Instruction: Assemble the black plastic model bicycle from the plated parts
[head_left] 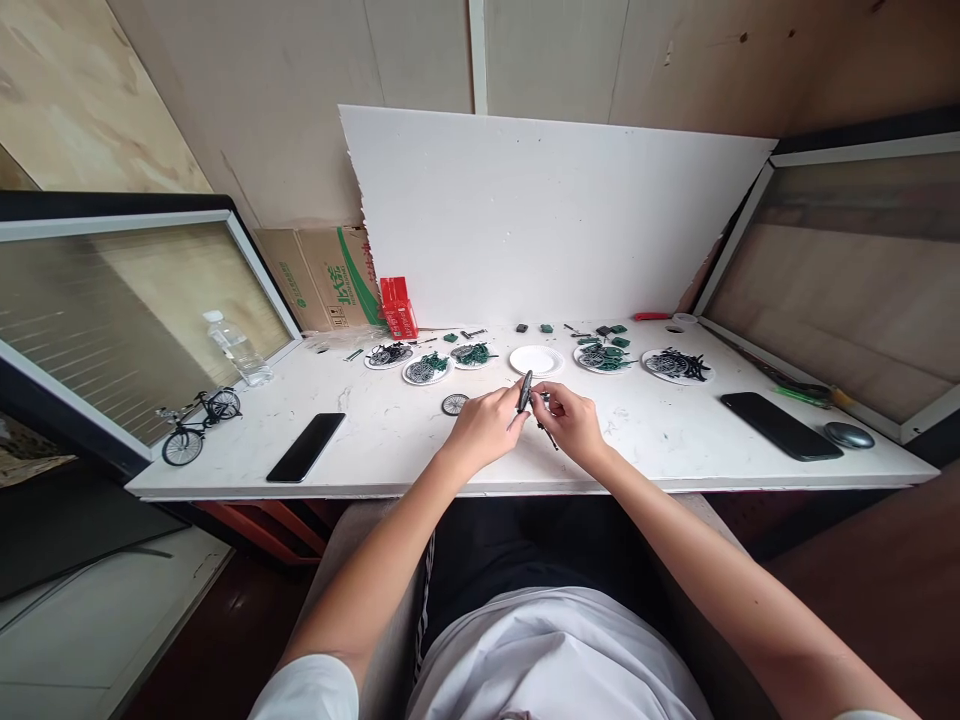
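Over the front middle of the table my two hands meet, fingers closed. My left hand (487,425) pinches a small toy bicycle wheel (526,388), seen nearly edge-on. Right beside it, my right hand (574,418) grips a thin dark toy bicycle part (548,436) whose end sticks out below the fingers; its exact shape is mostly hidden. I cannot tell whether wheel and part are joined. Another spoked wheel (454,404) lies flat on the table just left of my left hand. Behind the hands stands a white plate (535,361).
Several plates of small parts (679,366) line the table's back. At left stand a toy bicycle (201,422), a plastic bottle (238,348) and a phone (307,447). A black phone (780,426) and a mouse (849,435) lie right. A red box (399,308) stands behind.
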